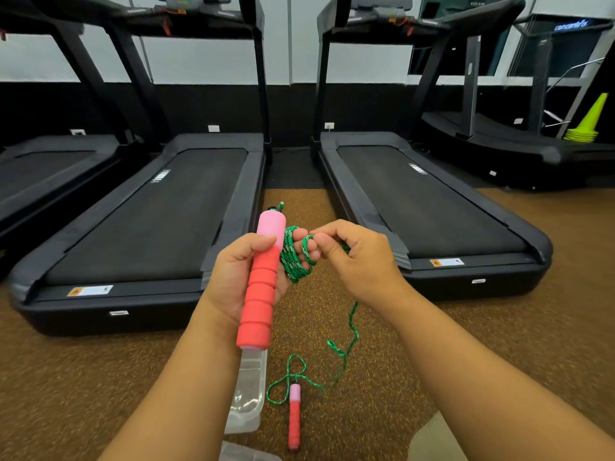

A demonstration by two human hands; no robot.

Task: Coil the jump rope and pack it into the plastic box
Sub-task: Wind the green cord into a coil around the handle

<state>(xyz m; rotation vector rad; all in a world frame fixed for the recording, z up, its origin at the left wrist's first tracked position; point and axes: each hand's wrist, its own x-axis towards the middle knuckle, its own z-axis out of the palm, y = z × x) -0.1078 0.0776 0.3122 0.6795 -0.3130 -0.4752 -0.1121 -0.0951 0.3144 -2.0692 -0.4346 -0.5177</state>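
Note:
My left hand (234, 277) grips a jump rope handle (263, 281) of red and pink foam, held upright. Several loops of green rope (293, 261) are wound around the fingers of that hand. My right hand (352, 257) pinches the green rope beside those loops. From there the rope hangs down to the floor, where it lies in loose curls (342, 354). The second red and pink handle (294, 415) lies on the floor below. A clear plastic box (248, 394) sits on the floor under my left forearm, partly hidden by it.
Black treadmills (153, 207) (422, 201) stand side by side ahead on the brown speckled floor (466, 344). A stack of yellow-green cones (587, 123) stands at the far right. A clear lid-like piece (246, 454) shows at the bottom edge.

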